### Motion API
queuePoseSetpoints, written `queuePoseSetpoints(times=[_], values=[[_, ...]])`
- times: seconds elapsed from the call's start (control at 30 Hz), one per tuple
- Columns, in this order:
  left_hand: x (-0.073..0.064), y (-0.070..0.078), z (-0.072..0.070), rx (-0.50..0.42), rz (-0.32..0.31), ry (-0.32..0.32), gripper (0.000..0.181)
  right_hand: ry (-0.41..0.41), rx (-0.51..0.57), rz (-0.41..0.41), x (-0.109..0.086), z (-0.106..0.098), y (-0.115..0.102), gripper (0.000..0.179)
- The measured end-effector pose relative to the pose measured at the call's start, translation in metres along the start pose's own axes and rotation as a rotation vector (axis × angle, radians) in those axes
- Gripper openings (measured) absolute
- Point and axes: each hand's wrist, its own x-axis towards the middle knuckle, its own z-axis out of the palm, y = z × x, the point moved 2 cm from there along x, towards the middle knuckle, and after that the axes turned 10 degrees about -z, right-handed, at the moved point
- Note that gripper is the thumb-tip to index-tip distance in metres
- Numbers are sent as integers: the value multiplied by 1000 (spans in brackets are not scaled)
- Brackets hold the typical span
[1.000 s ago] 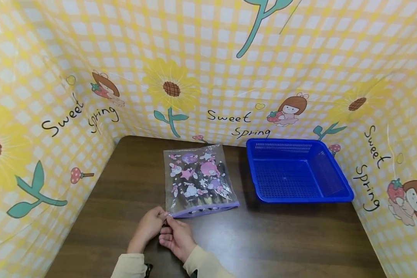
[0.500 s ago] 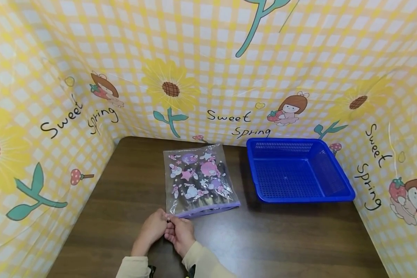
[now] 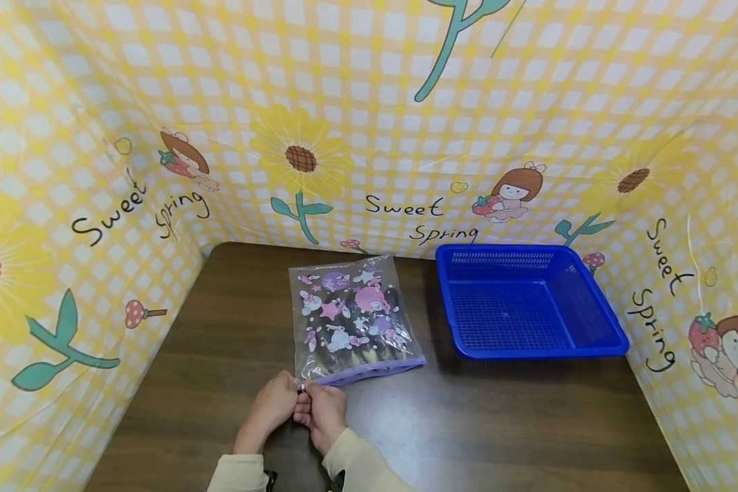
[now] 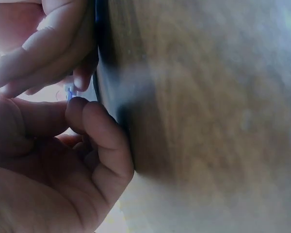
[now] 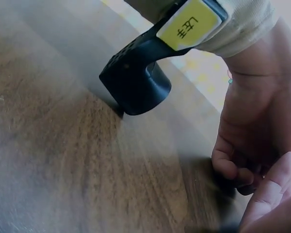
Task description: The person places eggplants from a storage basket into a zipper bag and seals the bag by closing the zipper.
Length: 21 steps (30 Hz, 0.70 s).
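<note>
A clear zip bag, printed with pink and purple cartoon figures and stars, lies flat on the table, its purple zip strip facing me. At the strip's left end my left hand pinches the bag's corner between thumb and curled index finger, as the left wrist view shows. Right beside it, my right hand pinches the same edge, its other fingers curled under. A small pale bit shows between the fingertips; most of the corner is hidden by the hands.
A blue plastic basket with a mesh bottom stands at the back right of the brown wooden table. Checked yellow cloth walls enclose the back and sides. A black wrist camera sits on the left wrist.
Both hands have shifted slightly to the right along the zip edge, closer together. The bag and basket stay nearly in place.
</note>
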Motion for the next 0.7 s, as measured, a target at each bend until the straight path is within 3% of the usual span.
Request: queuePoseSetpoints(times=[0.47, 0.6, 0.7], values=[[5, 6, 4, -1, -18, -8, 22, 36, 13, -38, 7, -18, -16, 13], [7, 2, 3, -176, -60, -65, 29, -27, -6, 4, 8, -22, -18, 17], [6, -5, 5, -365, -152, -156, 38, -82, -33, 56, 7, -23, -15, 18]])
